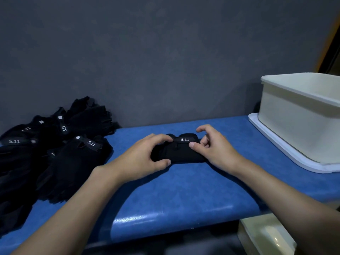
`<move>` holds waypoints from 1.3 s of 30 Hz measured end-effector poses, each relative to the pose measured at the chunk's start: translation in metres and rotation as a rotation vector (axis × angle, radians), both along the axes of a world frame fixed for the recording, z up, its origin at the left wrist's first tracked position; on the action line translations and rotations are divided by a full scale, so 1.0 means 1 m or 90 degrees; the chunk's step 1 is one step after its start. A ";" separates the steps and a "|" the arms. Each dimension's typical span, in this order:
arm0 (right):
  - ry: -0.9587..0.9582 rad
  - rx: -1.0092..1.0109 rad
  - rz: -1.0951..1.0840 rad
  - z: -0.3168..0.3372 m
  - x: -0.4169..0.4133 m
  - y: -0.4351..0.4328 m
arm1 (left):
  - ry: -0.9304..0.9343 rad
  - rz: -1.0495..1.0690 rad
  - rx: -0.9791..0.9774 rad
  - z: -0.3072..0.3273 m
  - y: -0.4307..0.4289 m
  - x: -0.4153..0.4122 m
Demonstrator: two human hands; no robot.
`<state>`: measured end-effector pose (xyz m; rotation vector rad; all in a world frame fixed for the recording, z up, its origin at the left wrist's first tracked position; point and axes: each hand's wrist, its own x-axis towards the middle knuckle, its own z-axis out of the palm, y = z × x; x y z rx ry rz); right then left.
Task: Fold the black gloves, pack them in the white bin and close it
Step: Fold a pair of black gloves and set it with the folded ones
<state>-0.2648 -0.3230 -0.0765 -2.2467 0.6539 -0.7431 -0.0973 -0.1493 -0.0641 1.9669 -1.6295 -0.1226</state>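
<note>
One folded glove (pixel 181 153) lies in the middle of the blue bench (pixel 184 190). The left hand (pixel 143 157) curls round its left end. The right hand (pixel 215 148) pinches its right end. There is bare bench nearer, up to the front edge. One white bin (pixel 294 122) sits far right on one lid (pixel 276 144). The glove heap (pixel 60 150) lies left, too bunched to count.

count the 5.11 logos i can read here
4 readable: one on the folded glove at centre, three on the glove pile at left; partly covered ones there suggest more are hidden.
</note>
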 end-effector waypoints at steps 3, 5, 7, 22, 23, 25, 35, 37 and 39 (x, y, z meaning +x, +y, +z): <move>0.040 -0.020 0.028 0.005 -0.009 -0.001 | 0.003 0.021 -0.014 -0.005 -0.006 -0.003; 0.068 -0.029 0.061 0.007 -0.015 -0.003 | 0.007 0.037 -0.029 -0.008 -0.012 -0.007; 0.075 -0.053 0.063 0.007 -0.020 -0.008 | 0.010 0.046 -0.037 -0.011 -0.021 -0.009; 0.150 -0.104 -0.240 0.003 -0.024 -0.091 | 0.018 0.086 -0.041 -0.009 -0.149 -0.033; 0.149 -0.100 -0.251 0.003 -0.023 -0.097 | 0.029 0.090 -0.046 -0.008 -0.157 -0.032; 0.141 -0.093 -0.265 0.002 -0.021 -0.105 | 0.048 0.101 -0.060 -0.009 -0.170 -0.031; 0.071 -0.021 -0.270 0.003 -0.019 -0.131 | 0.067 0.147 -0.075 -0.010 -0.209 -0.033; 0.073 -0.031 -0.273 0.003 -0.018 -0.132 | 0.061 0.154 -0.074 -0.012 -0.212 -0.033; 0.078 -0.045 -0.278 0.002 -0.017 -0.134 | 0.056 0.154 -0.075 -0.013 -0.215 -0.032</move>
